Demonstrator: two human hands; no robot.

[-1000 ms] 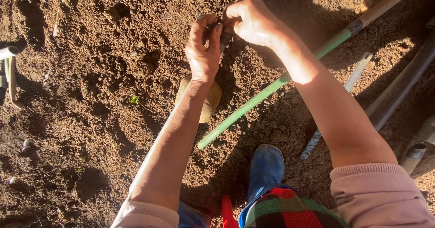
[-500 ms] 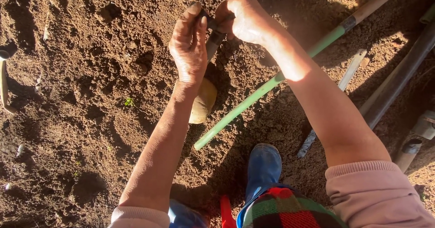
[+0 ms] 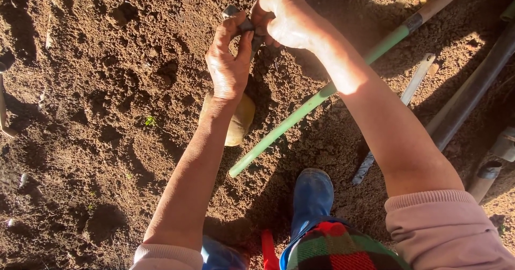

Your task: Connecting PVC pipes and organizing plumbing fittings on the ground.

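Standing over tilled soil (image 3: 80, 141), the person had both hands raised together on a small dark grey piece (image 3: 244, 24), perhaps a hose end or fitting; I could not tell which. It sat above and just beyond the yellowish stone (image 3: 240, 121) lying in the dirt. The left hand (image 3: 228, 69) was clamped on it, thumb and forefinger pinching from below, palm turned away and wrist straight above a long bare forearm. The right hand (image 3: 287, 18) was closed over the other side in a loose fist, knuckles up, wrist bent inward, its pink sleeve (image 3: 445, 227) pushed back past the elbow. To my eye the work would go best with the left hand bracing steady while the right did the turning or pushing, kept close so the piece would not slip into the dirt. Right of the stone a green-handled tool (image 3: 300, 114) lay slantwise on the ground, and nearer the person than the stone stood a blue rubber boot (image 3: 314, 195). Farther right of the stone lay dark pipes (image 3: 472, 93).
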